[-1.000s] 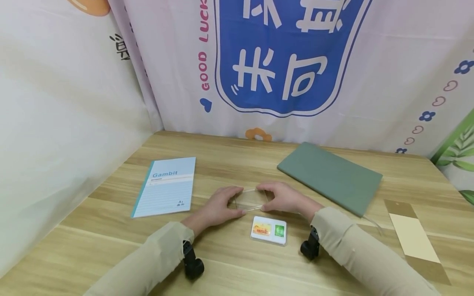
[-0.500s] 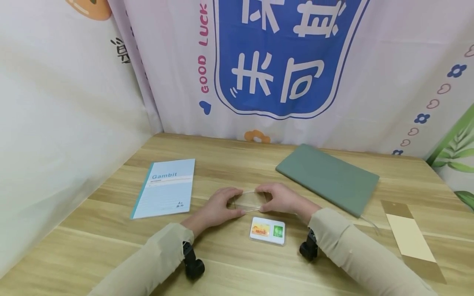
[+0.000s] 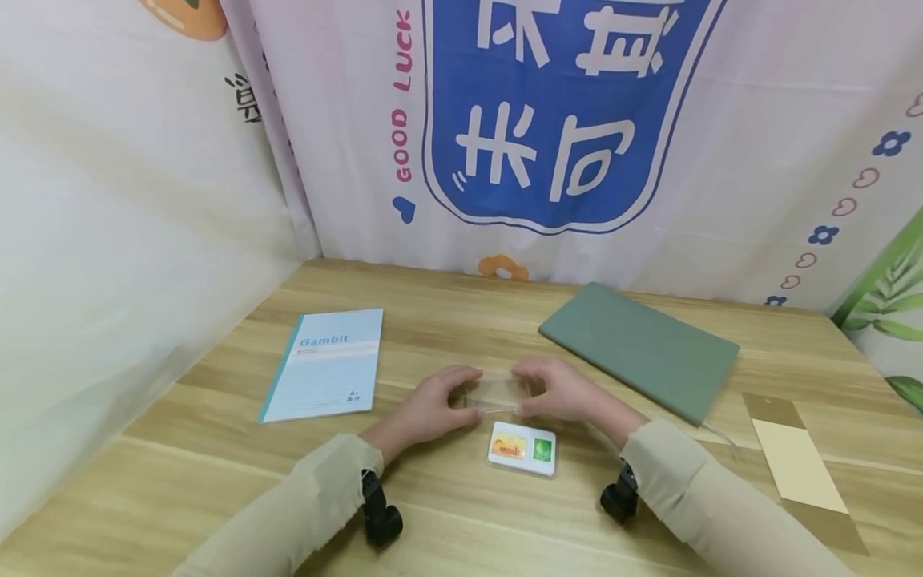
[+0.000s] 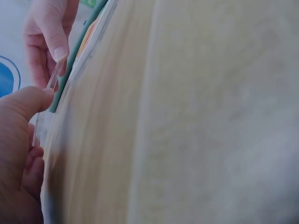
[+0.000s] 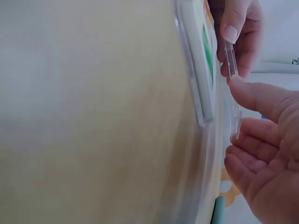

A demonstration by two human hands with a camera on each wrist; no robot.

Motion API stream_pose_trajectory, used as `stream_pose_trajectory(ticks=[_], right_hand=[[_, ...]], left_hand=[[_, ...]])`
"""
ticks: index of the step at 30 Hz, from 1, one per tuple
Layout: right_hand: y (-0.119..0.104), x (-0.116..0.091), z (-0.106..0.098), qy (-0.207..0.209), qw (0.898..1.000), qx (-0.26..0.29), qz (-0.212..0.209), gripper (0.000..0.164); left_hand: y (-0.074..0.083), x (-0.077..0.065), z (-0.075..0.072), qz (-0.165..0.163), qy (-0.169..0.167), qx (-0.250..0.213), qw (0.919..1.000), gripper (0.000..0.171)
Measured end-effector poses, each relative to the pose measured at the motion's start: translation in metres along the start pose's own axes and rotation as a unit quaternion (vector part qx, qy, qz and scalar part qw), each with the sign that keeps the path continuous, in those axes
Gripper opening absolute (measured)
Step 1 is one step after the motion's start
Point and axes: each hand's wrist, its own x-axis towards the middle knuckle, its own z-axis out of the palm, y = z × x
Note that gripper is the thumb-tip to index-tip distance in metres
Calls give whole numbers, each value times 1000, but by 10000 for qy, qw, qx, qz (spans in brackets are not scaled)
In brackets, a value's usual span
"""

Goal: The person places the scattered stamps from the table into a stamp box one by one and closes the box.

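A clear, flat plastic cover [image 3: 497, 390] is held level between the two hands, close above the table. My left hand [image 3: 440, 405] grips its left end, thumb on the near edge and fingers at the far edge. At the other end my right hand [image 3: 558, 390] pinches it the same way; the right wrist view shows the thumb [image 5: 254, 93] against the clear edge [image 5: 232, 63]. Just nearer than the cover lies a white rectangular case [image 3: 521, 449] with an orange picture and a green one on its face.
A light blue "Gambit" notebook [image 3: 324, 365] lies to the left. Behind on the right is a dark green notebook [image 3: 642, 349] with a ribbon. A brown and cream strip [image 3: 799, 465] lies at the right. A printed cloth [image 3: 360, 200] hangs behind the wooden table [image 3: 447, 320].
The right hand has shifted slightly right, so the gap between the thumbs is a little wider. The cover stays between both hands. The white case has stayed put.
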Motion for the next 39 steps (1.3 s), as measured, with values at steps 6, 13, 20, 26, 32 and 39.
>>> stream_pose_trajectory(ticks=[6, 13, 20, 26, 32, 39], right_hand=[[-5, -18, -3, 271, 9984, 343, 355, 58], [-14, -39, 3, 650, 9895, 955, 869, 58], [-18, -53, 10, 912, 9764, 1585, 1148, 59], [-22, -66, 15, 988, 9710, 1773, 1264, 59], [-25, -71, 22, 1116, 9666, 1860, 1364, 54], [-24, -79, 30, 1203, 9680, 1783, 1291, 53]], left_hand=[[7, 3, -1, 241, -246, 57, 9994, 59], [14, -3, 4, 359, -402, -49, 9985, 58], [20, -8, 6, 573, -461, 17, 9973, 55], [24, -12, 8, 598, -712, -124, 9956, 51], [24, -15, 11, 584, -889, 60, 9943, 50], [25, -20, 15, 675, -1022, 202, 9923, 52]])
